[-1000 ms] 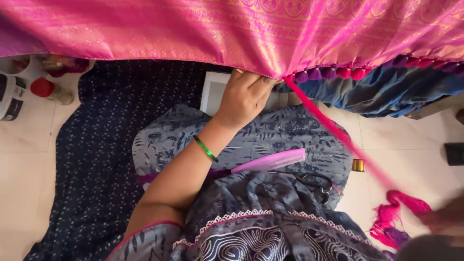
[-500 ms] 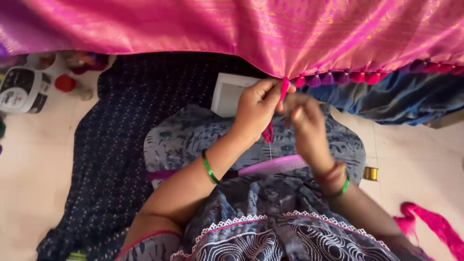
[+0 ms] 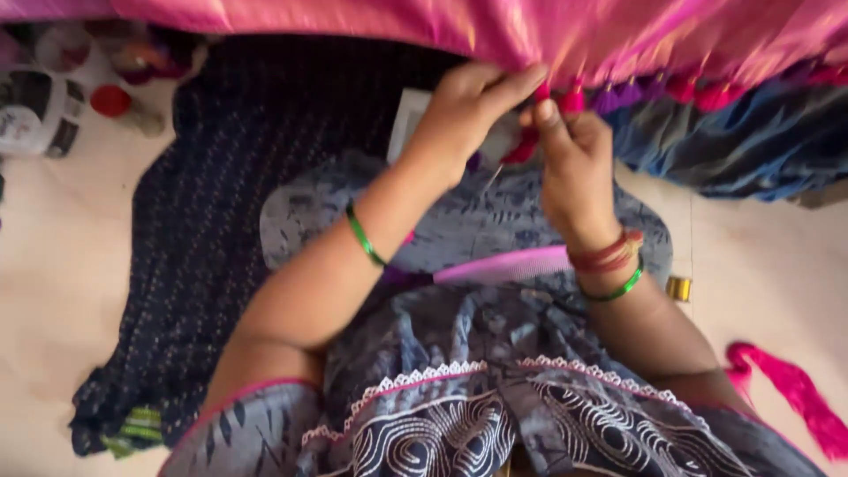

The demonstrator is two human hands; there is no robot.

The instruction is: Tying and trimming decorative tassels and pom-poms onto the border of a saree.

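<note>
Step in hand: both hands work at the tasselled edge of the pink silk cloth (image 3: 530, 35) near 12 o'clock, seemingly tying or knotting a tassel (image 3: 572, 99).
Left hand (image 3: 468, 110): fingers pressed together, pinching the cloth edge.
Right hand (image 3: 574, 163): pinching pink thread (image 3: 523, 148) just below the edge, touching the left.
Next move: likely calls for a steady pinch on the edge while the thread is drawn tight.
Nearby: pink comb (image 3: 503, 265) on the lap at centre; loose pink yarn (image 3: 795, 393) on the floor at 4 o'clock.
Change: half a second ago the hands sat slightly lower; both have crept up to the edge.
</note>
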